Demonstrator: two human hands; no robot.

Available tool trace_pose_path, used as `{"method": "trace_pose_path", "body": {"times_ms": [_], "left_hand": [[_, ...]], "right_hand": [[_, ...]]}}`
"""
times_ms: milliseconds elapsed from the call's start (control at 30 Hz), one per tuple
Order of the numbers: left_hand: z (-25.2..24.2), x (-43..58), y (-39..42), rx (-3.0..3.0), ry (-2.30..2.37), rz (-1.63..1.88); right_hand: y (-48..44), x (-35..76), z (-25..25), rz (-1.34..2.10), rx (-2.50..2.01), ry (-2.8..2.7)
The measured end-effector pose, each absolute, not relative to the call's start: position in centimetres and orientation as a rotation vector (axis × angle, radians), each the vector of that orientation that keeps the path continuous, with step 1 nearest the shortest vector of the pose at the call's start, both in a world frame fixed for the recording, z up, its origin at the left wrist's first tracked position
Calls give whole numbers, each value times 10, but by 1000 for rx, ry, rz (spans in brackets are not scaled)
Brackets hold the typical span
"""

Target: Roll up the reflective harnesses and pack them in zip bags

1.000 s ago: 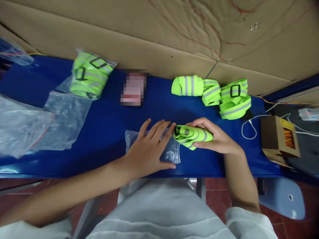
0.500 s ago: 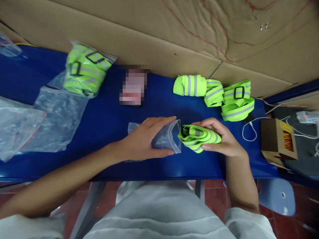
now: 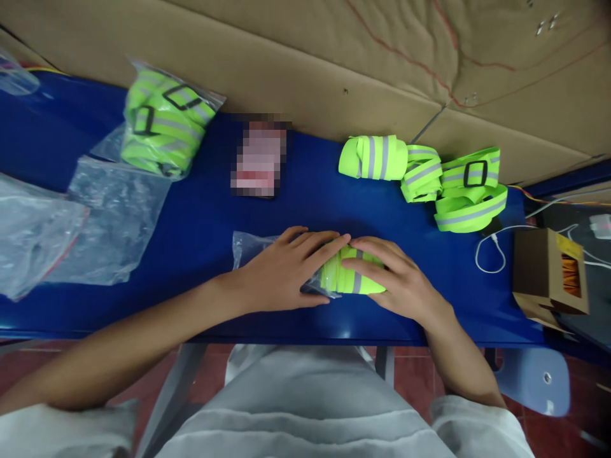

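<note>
- Blue bench up against a wall of brown cardboard, and it's a busy surface
- Left hand lies on a clear zip bag, fingers closed on the bag's open mouth
- Right hand is wrapped over a folded reflective band, fingers gripping it from above, thumb hidden
- The band sits at the near edge of the bench, its left end just inside the bag's mouth, right between the two hands
- Judging by the look: light, soft webbing that may spring unfolded, so grip across the whole fold; the bag film looks slick and limp, best pinched at the rim
- Behind: loose bands to the right, a bagged band and empty bags to the left
- Far right, a small cardboard box and a white cable
</note>
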State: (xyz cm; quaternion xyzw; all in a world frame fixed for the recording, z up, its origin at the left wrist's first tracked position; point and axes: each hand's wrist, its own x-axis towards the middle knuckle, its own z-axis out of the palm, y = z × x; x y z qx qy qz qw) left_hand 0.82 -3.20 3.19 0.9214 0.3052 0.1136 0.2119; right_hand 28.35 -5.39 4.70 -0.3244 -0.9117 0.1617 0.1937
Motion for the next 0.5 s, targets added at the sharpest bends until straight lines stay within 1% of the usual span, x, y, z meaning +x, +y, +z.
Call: {"method": "trace_pose_path", "body": {"times_ms": [100, 167, 367, 500], "left_hand": [[31, 9, -31, 2563, 846, 330], [31, 10, -31, 2554, 826, 337], [32, 12, -35, 2494, 834, 371], [33, 15, -38, 2410, 1039, 376]], "right_hand": [[-55, 276, 44, 311, -854, -2577], [-57, 271, 42, 285, -829, -2550], [-59, 271, 42, 339, -807, -2524], [-58, 276, 44, 424, -857, -2479]]}}
